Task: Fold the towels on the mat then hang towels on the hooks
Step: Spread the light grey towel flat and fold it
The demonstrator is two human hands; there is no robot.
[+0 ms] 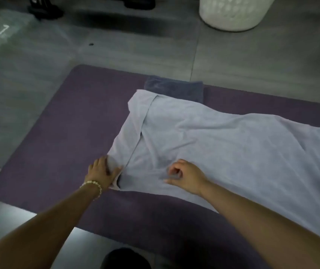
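A large pale lavender towel [223, 144] lies spread over a purple mat [58, 144], doubled over so that a lower layer sticks out along its left end. My left hand [103, 171], with a bead bracelet at the wrist, rests on the near left corner of the towel, fingers fairly straight. Further right, my right hand [186, 174] lies on the towel near its front edge with fingers curled; whether they pinch the cloth I cannot tell. A folded dark grey towel [176, 90] sits on the mat at the far edge, partly under the pale towel.
A white perforated laundry basket [233, 12] stands on the grey tiled floor at the back right. Dark equipment feet [44, 10] stand at the back left. A dark rounded shape [125, 259] shows at the bottom edge. No hooks are in view.
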